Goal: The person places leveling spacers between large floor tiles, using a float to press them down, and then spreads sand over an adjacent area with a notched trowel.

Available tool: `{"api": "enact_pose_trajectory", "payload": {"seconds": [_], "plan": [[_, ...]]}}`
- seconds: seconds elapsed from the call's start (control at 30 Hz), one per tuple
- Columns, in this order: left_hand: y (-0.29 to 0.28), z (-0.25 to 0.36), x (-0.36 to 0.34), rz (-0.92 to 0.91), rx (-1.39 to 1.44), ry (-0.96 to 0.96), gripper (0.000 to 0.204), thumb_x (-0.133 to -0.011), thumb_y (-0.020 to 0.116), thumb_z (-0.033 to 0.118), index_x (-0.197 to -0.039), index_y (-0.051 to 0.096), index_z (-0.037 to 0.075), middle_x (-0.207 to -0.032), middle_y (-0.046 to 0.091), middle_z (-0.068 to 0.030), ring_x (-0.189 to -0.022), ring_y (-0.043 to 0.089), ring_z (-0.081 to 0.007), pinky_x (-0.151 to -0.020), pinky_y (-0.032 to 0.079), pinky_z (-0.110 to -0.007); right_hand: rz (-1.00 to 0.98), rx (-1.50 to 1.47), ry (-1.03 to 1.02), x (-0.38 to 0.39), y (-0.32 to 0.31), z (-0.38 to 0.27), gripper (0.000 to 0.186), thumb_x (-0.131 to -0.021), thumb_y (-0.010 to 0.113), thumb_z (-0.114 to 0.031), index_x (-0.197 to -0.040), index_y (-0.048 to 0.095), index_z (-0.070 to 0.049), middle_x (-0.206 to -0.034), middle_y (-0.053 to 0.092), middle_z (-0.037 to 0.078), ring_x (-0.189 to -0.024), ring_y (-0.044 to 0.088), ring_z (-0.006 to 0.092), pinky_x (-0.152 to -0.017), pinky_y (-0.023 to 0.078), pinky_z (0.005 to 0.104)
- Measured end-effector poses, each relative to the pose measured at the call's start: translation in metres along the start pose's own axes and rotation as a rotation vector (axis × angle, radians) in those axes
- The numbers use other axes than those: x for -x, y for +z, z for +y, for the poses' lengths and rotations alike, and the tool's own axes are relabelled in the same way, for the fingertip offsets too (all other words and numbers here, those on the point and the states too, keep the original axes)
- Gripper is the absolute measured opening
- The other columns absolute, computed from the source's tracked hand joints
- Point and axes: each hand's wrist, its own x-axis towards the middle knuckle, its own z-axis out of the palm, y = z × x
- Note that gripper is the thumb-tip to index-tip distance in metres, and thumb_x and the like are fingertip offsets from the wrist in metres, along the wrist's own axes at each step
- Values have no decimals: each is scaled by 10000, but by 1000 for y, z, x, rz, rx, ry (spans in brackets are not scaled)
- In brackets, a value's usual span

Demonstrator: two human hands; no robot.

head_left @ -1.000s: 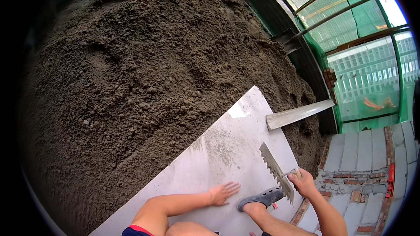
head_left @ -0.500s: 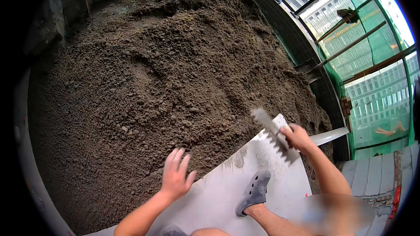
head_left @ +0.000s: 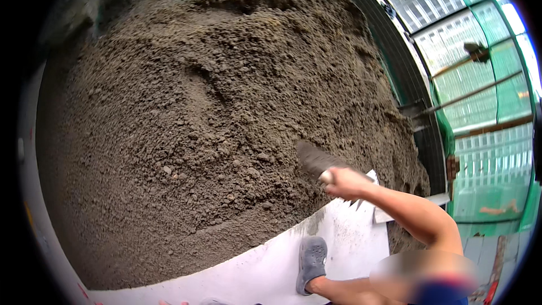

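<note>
My right hand (head_left: 345,183) is closed on the handle of a notched trowel (head_left: 316,159). Its grey blade reaches out to the left over a heap of damp, grey-brown sandy material (head_left: 226,107); motion blurs it, and whether it touches the heap I cannot tell. Some of the blade's teeth show below my hand, above a pale board (head_left: 353,237). Of my left hand (head_left: 172,303) only what look like fingertips show at the lower edge, so its grip is hidden.
My foot in a grey clog (head_left: 312,261) rests on the pale board. A dark low wall (head_left: 403,62) borders the heap on the right, with green netting (head_left: 491,186) and poles beyond. A light strip (head_left: 409,206) lies by the board's right corner.
My right hand has swung the trowel left and turned it, from above the board to over the heap's edge. My left hand has dropped from the heap's near edge to the lower rim.
</note>
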Motion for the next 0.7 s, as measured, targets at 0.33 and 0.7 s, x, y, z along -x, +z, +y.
{"api": "enact_pose_trajectory", "payload": {"seconds": [0.33,0.7], "plan": [[4,30,-5,149,315,-317,1038,-582,894,308,-1340,359,-157,-1343,457,-329,-1270,439,-448,-1092,358,-425,96,-288,0,-55,52,38,411,-828,652,-242,-1089,541,56,-846,675,218,-750,694,311,-692,555,421],[-25,62,-19,-29,248,-268,854,-593,903,357,-1184,513,-120,-1180,588,-302,-1117,580,-394,-959,471,-421,249,-801,75,-72,38,94,153,-849,653,-151,-888,559,-36,-635,566,22,-508,558,150,-456,467,309]]}}
